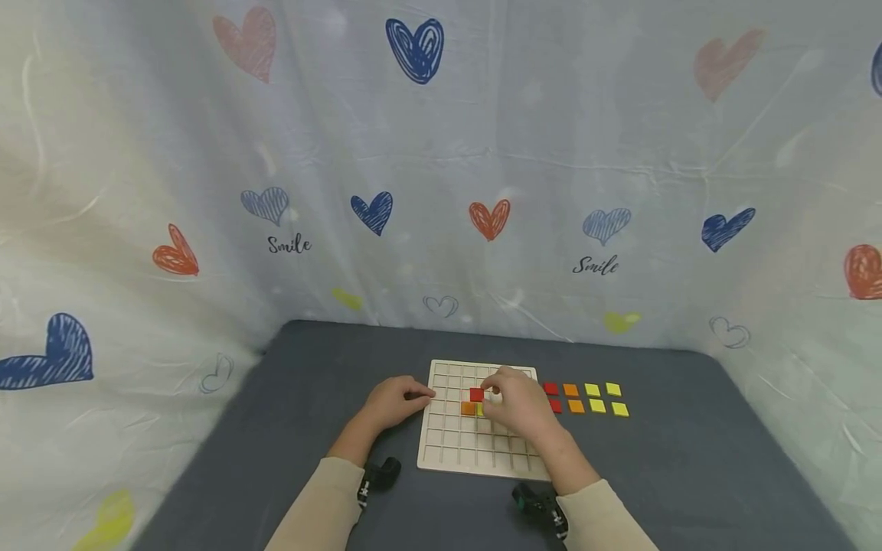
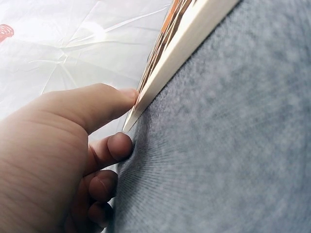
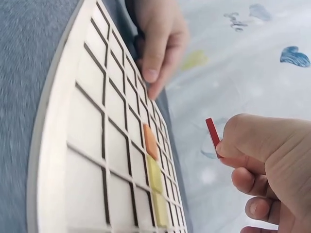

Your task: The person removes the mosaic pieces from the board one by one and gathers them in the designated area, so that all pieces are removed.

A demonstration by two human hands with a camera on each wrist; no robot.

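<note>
The right hand (image 1: 520, 405) (image 3: 272, 170) pinches a red tile (image 3: 213, 138) between thumb and finger, the tile standing apart from the board in the right wrist view. Below it on the pale gridded board (image 1: 455, 458) (image 3: 51, 179) lie an orange tile (image 1: 468, 409) (image 3: 150, 141) and two yellow tiles (image 3: 154, 174) in one line; the hand partly covers these in the head view. At the board's left edge (image 2: 163, 73), the left hand (image 1: 396, 402) (image 2: 53, 141) holds on, its thumb on the rim and its index fingertip just beneath.
To the right of the board, red, orange (image 1: 576, 406) and yellow tiles (image 1: 620, 409) lie in two rows on the dark grey cloth (image 1: 675, 467). Behind the table hangs a pale curtain (image 1: 441, 138) printed with hearts. Both wrists wear black camera mounts (image 1: 386, 473).
</note>
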